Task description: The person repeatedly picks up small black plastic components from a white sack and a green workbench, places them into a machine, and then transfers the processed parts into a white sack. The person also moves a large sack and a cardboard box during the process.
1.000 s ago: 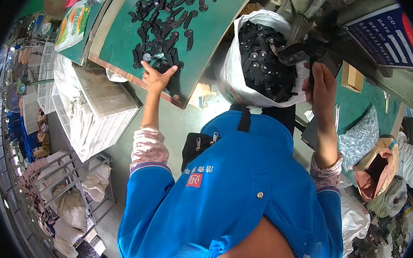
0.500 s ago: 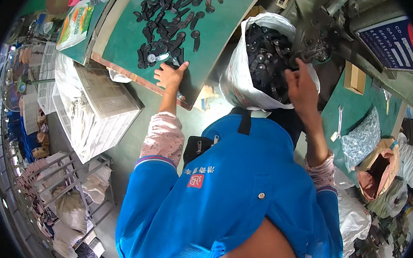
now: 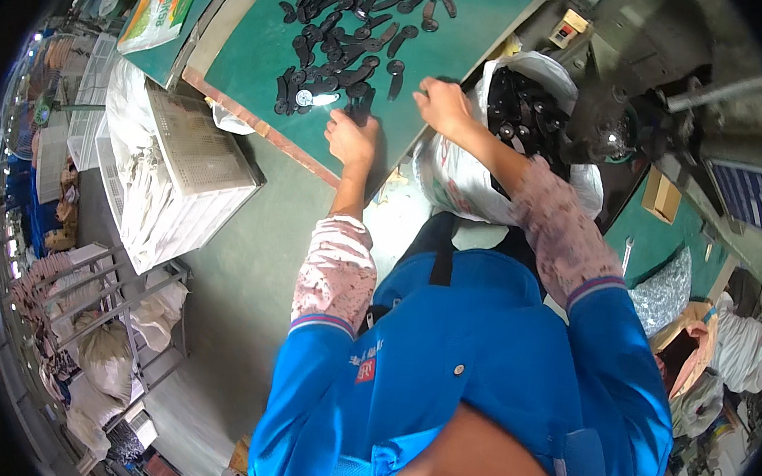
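Note:
Many black lever-shaped parts with round ends lie spread over the green tabletop. Beside the near edge of that pile, my left hand is closed on a black lever-shaped part that sticks out beyond the fingertips. A shiny metal-looking piece lies just left of it. My right hand hovers by the table's right edge, thumb and forefinger apart, with nothing visible between them. Below my right forearm stands a white sack filled with more black parts.
A dark machine rises right of the sack. Farther right, a second green surface carries a small cardboard box, a wrench and a clear plastic bag. At left stand a white crate and a metal rack.
My right hand has moved left from above the sack to the table's edge. The left hand, its fingers spread on the tabletop before, has closed on a black part. The view has shifted.

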Tool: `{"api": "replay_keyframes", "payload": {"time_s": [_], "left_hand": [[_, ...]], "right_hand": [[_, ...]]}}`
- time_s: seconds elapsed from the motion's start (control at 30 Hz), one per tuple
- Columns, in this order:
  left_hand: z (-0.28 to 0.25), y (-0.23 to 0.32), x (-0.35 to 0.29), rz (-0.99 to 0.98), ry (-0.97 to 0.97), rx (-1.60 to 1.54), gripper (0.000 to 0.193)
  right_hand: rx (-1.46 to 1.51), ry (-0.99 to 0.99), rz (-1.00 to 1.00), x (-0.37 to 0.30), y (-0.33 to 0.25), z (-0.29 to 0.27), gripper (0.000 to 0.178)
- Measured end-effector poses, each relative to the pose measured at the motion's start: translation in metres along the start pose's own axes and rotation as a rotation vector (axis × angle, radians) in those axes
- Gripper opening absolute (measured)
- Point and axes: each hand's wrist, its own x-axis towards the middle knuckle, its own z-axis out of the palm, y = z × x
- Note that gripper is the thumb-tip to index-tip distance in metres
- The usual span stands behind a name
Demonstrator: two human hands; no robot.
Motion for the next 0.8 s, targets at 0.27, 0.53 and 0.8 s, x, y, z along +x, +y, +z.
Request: {"api": "replay_keyframes", "payload": {"time_s": [0.27,0.53,0.8], "left_hand": [[-0.018,0.006,0.006,-0.101,-0.217,-0.071,0.05],[-0.003,-0.056,0.033,-0.281,-0.229,-0.722,0.029],[-0.023,-0.054,0.033,-0.476,-0.292,-1.182,0.026]], "right_hand": [[-0.209,-0.007,0.075,0.069,-0.019,0.047,0.043],[-0.127,-0.14,0.166,0.045,0.0,0.031,0.039],[0.677,-0.021,0.151,-0.003,0.029,0.036,0.022]]}}
